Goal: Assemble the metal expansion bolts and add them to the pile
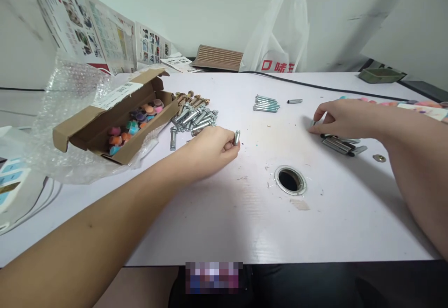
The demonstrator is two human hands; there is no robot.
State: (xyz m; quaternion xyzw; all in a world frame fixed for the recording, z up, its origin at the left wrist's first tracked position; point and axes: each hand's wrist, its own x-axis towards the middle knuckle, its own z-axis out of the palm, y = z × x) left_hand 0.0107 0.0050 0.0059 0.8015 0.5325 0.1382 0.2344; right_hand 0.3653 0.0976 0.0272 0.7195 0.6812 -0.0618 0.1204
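My left hand (pixel 213 151) is closed around a short silver metal cylinder (pixel 237 136), which stands up between thumb and fingers. Beside that hand lies a heap of silver expansion bolts (pixel 196 117), with brass-coloured bolts (pixel 191 98) behind it. Over on the right, my right hand (pixel 338 117) reaches down with thumb and forefinger nearly together. A small metallic bit shows at those fingertips, too little to name. Partly under this hand is a pile of silver metal sleeves (pixel 338 144). One loose sleeve (pixel 294 101) lies by a row of screws (pixel 266 103).
An open cardboard box (pixel 119 112) of colourful caps rests on bubble wrap (pixel 70 135) at left. A metal-rimmed hole (pixel 290 180) opens in the white table (pixel 224 224). A washer-like disc (pixel 379 158) lies at right. A black cable (pixel 308 83) and plastic bag (pixel 280 42) are behind.
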